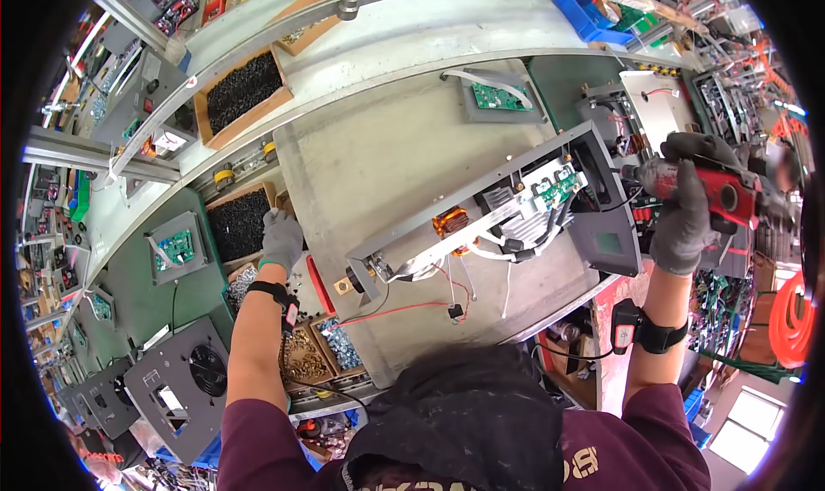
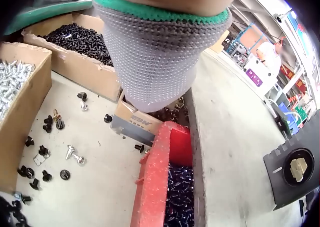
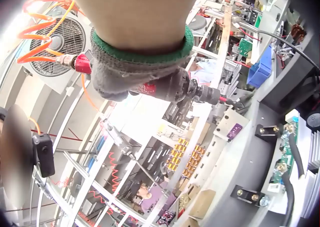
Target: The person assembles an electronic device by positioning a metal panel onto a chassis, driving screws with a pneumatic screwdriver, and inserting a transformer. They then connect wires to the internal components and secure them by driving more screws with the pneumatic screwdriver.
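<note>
My gloved left hand reaches into a small cardboard box holding dark screws. Its fingers are hidden behind the glove cuff in the left wrist view, so I cannot tell whether they pinch a screw. At the right, my gloved right hand grips a red air screwdriver, raised beside the end of a grey metal chassis. The driver's bit end points toward the chassis in the right wrist view. Inside the chassis sit a green circuit board, a copper coil and thick cables.
A red bin of dark screws lies near the left hand, with loose screws scattered beside it. Boxes of black screws and silver screws stand close by. A coiled orange hose joins the driver. Red wires trail across the bench.
</note>
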Demonstrator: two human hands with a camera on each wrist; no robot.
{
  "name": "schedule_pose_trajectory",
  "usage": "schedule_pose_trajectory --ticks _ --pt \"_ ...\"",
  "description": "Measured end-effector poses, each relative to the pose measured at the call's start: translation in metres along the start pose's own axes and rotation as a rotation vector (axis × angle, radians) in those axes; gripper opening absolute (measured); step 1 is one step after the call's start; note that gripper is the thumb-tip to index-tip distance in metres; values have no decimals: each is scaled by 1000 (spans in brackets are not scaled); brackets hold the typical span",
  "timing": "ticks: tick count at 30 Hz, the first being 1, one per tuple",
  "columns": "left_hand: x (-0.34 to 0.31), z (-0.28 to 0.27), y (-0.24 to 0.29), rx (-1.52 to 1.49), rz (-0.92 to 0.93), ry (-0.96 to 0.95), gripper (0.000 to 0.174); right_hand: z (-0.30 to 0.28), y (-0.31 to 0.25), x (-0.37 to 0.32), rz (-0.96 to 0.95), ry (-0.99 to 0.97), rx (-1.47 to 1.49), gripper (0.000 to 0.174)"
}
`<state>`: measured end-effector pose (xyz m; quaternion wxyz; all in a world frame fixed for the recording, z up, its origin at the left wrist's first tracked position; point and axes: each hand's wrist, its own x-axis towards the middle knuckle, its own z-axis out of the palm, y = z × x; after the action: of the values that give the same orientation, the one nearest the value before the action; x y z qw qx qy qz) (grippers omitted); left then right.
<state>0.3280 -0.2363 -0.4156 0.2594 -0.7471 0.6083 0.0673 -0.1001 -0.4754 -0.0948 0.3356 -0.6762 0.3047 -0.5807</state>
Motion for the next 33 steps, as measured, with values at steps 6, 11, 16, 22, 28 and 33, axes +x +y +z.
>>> schedule_pose_trajectory --ticks 6,11,16,22,28,33 --pt "-10 -17 -4 -131 37 47 21 3 -22 -11 -70 7 -22 41" --pt "-21 -25 4 -148 -87 115 22 15 -40 -25 -63 -32 39 45" --pt "-59 -55 3 -425 -501 351 19 27 -55 -43 -110 -110 86 41" --pt "-181 -155 53 -1842 -498 469 24 52 -78 -73 23 -184 430 50" --pt "-217 -218 126 -2514 -152 -13 37 80 -108 -106 315 -223 711 41" --pt "-214 -241 157 -2771 -18 -190 42 66 -123 -114 352 -302 720 40"
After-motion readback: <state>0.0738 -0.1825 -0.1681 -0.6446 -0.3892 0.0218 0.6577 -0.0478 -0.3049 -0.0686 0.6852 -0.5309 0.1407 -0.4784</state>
